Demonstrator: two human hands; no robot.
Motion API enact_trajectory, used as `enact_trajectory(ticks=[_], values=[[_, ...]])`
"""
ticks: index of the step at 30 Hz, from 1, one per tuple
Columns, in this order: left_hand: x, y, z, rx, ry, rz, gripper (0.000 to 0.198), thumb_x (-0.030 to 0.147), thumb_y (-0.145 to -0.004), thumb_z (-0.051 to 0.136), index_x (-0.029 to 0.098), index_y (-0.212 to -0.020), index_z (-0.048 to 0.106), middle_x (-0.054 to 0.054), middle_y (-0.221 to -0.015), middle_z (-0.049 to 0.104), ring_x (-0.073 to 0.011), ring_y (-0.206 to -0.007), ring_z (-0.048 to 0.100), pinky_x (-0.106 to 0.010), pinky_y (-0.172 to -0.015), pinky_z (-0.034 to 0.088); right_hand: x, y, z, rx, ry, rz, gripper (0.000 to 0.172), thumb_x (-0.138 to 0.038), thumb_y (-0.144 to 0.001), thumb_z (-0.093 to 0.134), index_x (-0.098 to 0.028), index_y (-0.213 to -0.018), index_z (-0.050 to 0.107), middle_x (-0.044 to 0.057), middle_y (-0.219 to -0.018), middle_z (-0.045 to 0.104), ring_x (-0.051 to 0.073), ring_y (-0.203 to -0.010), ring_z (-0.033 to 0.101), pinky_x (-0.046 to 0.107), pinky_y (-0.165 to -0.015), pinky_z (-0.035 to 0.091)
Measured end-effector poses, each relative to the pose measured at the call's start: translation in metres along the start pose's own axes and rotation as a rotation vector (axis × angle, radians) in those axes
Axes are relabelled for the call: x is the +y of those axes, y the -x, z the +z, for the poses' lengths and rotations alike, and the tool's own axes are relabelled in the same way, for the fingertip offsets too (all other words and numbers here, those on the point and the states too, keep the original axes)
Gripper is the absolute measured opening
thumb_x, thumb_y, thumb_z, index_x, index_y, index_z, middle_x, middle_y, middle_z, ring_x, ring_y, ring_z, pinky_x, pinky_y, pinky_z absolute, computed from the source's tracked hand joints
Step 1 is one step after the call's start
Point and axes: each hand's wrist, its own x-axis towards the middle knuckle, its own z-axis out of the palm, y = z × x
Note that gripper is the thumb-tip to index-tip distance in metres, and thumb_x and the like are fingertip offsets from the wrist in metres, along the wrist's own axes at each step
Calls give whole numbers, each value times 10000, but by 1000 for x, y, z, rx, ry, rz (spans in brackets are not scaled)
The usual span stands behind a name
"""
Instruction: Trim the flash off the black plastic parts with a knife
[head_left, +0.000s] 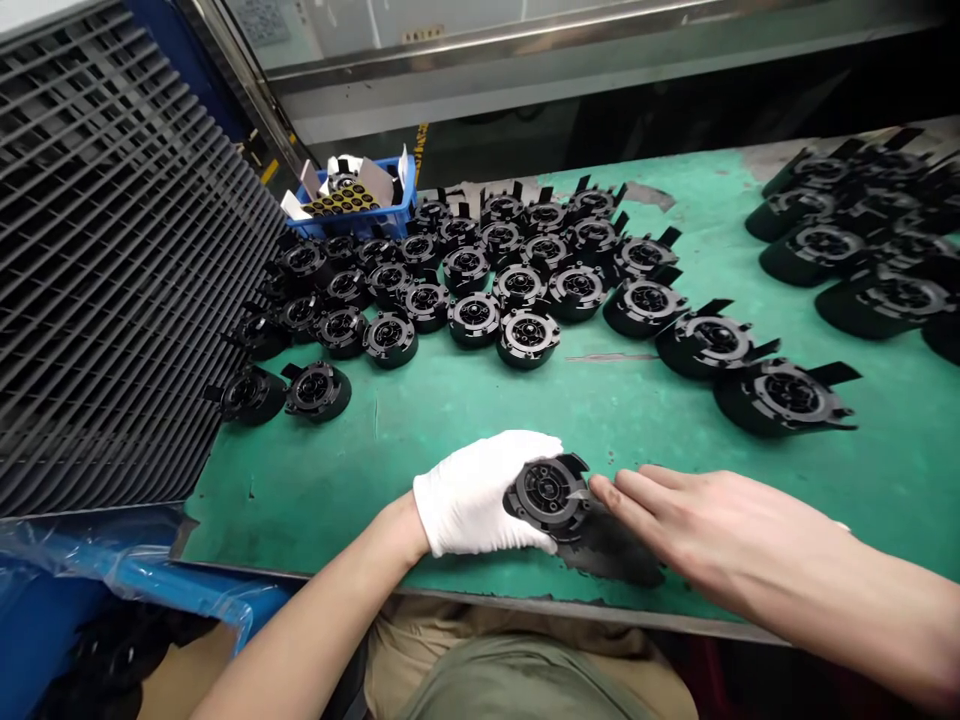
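My left hand point(480, 493), in a white glove, grips a round black plastic part point(549, 494) just above the green table mat point(450, 420) near the front edge. My bare right hand point(675, 520) reaches in from the right, its fingertips pinched on a small thin blade-like thing point(579, 494) that touches the part's rim. What that small thing is I cannot make out. A dark patch point(611, 550) lies on the mat under the part.
Several identical black round parts point(480, 290) lie in rows mid-table, with more at the right point(780, 395) and far right point(862, 240). A blue bin point(352, 205) holds small pieces at the back. A black slatted tray point(105, 260) leans at the left. Blue plastic wrap point(135, 580) lies lower left.
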Motion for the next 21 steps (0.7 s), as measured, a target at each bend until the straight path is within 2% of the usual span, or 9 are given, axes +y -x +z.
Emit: enact_trajectory(ticks=[2, 4, 9, 12, 14, 16, 18, 21], values=[[-1, 0, 0, -4, 2, 0, 1038, 667, -951, 1172, 244, -1783, 718, -222, -1797, 811, -469, -1736, 772, -680, -1531, 608, 5, -2, 1, 1, 12, -37, 770, 95, -806, 738, -102, -1549, 763, 66, -1018, 821, 218, -769, 709, 351, -672, 562], [-2, 0, 0, -3, 3, -3, 1065, 671, -937, 1179, 237, -1790, 711, -230, -1807, 803, -475, -1745, 763, -684, -1530, 609, 10, -4, 3, -1, 13, -57, 706, 70, -845, 765, -125, -1523, 776, 53, -983, 795, 231, -794, 708, 360, -681, 549], [-6, 2, 1, 1, 8, -18, 1124, 695, -908, 1193, 244, -1809, 695, -229, -1831, 789, -479, -1767, 746, -691, -1538, 597, 31, -10, 10, 46, -105, -121, 442, 7, -1063, 659, -148, -1459, 780, 26, -933, 760, 213, -751, 697, 372, -633, 473], [-9, 1, 4, 23, 0, -9, 1154, 693, -867, 1220, 242, -1798, 708, -235, -1812, 802, -487, -1741, 765, -700, -1519, 610, 37, -10, 12, 136, -244, -41, 319, -75, -1248, 513, -182, -1415, 763, -2, -916, 743, 169, -664, 683, 339, -614, 458], [-9, -1, 6, 48, -14, 3, 1140, 702, -854, 1225, 247, -1775, 730, -228, -1770, 829, -487, -1706, 788, -698, -1500, 622, 30, -5, 12, 211, -292, 85, 295, -164, -1322, 487, -203, -1450, 749, -5, -945, 764, 154, -661, 718, 307, -617, 488], [-8, -5, 6, 62, -31, 23, 1062, 752, -851, 1209, 248, -1688, 791, -215, -1678, 876, -483, -1626, 835, -676, -1460, 650, 11, 3, 12, 254, -310, 190, 276, -205, -1332, 525, -214, -1510, 736, 4, -982, 797, 163, -714, 786, 287, -643, 545], [-7, -8, 5, 57, -51, 30, 980, 841, -833, 1180, 244, -1539, 856, -202, -1561, 916, -478, -1516, 881, -645, -1401, 684, -14, 10, 12, 257, -307, 260, 279, -211, -1314, 570, -225, -1538, 736, 24, -1041, 843, 182, -778, 840, 288, -688, 605], [-3, -11, 3, 49, -81, 17, 1023, 959, -777, 1142, 233, -1445, 870, -195, -1442, 936, -475, -1408, 906, -616, -1339, 706, -47, 14, 16, 250, -230, 353, 306, -199, -1305, 560, -217, -1554, 736, 26, -1047, 852, 191, -775, 852, 298, -657, 615]])
